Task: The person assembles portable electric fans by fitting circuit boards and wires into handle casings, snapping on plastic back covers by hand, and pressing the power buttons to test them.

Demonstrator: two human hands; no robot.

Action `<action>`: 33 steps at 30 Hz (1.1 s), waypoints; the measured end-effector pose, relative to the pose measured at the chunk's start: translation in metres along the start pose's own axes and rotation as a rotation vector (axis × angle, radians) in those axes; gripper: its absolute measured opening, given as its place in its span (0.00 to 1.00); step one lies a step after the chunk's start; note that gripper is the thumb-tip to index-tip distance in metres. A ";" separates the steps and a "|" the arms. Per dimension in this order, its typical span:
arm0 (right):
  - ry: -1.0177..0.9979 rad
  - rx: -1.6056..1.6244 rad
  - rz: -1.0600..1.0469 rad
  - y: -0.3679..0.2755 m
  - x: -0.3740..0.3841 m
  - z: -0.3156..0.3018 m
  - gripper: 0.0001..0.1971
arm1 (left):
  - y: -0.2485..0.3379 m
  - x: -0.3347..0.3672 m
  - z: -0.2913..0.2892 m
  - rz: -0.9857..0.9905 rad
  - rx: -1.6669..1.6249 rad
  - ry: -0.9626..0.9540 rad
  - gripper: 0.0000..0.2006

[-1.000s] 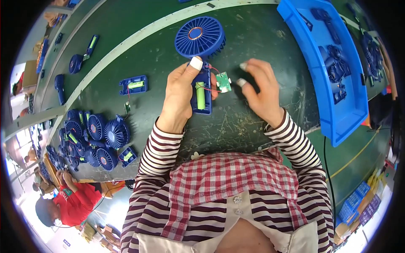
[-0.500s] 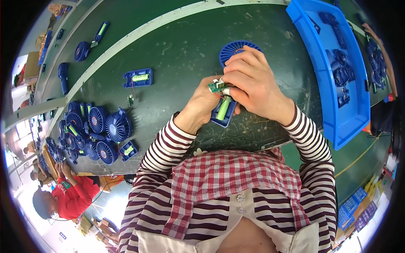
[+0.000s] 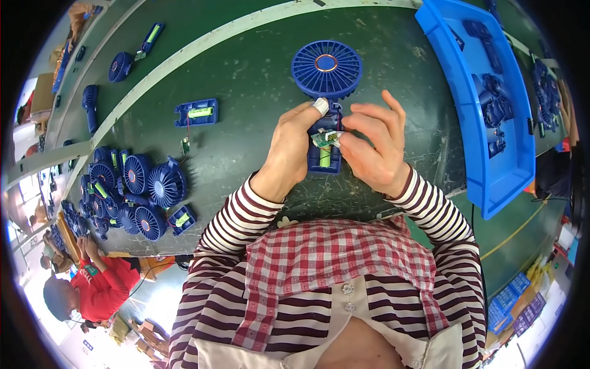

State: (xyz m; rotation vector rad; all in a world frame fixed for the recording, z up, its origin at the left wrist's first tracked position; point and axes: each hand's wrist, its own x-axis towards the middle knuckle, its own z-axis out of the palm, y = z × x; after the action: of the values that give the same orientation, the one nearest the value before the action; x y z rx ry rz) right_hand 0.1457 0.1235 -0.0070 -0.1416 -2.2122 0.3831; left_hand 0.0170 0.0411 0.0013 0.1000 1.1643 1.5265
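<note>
A blue handheld fan [image 3: 342, 74] lies with its round slatted head pointing away from me. My left hand [image 3: 286, 146] grips its handle from the left, the thumb, with a white cover on its tip, pressed at the neck. Inside the opened handle shell [image 3: 333, 166] sits a light green battery cell [image 3: 325, 158]. Over the cell, a small green circuit board [image 3: 320, 139] with a little display is tilted up. My right hand [image 3: 378, 154] pinches the board's right edge between thumb and forefinger, its other fingers raised and bent. Thin wires run near the neck.
On the left stand a pile of blue fans [image 3: 132, 184] and a separate handle shell with a battery [image 3: 198, 113]. A blue plastic bin [image 3: 501, 175] with dark blue parts stands at the right. A person in red [image 3: 104, 286] sits beyond the pile.
The fan's head has come into full view, and the handle now lies in line beneath it. My left hand has shifted onto the neck; my right hand has moved down from the head to the board.
</note>
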 end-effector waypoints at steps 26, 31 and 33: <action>-0.365 0.352 0.274 0.024 0.025 -0.016 0.07 | 0.004 -0.004 0.004 -0.088 -0.033 0.027 0.13; -0.395 0.364 0.245 0.026 0.028 -0.016 0.07 | 0.006 -0.005 0.001 -0.099 -0.058 -0.002 0.14; -0.411 0.370 0.246 0.027 0.029 -0.017 0.08 | 0.009 -0.006 0.002 -0.143 -0.028 -0.019 0.14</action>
State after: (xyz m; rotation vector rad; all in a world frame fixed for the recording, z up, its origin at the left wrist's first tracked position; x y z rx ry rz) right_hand 0.1400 0.1594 0.0162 -0.1431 -2.4823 1.0272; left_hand 0.0140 0.0388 0.0119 0.0113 1.1110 1.4126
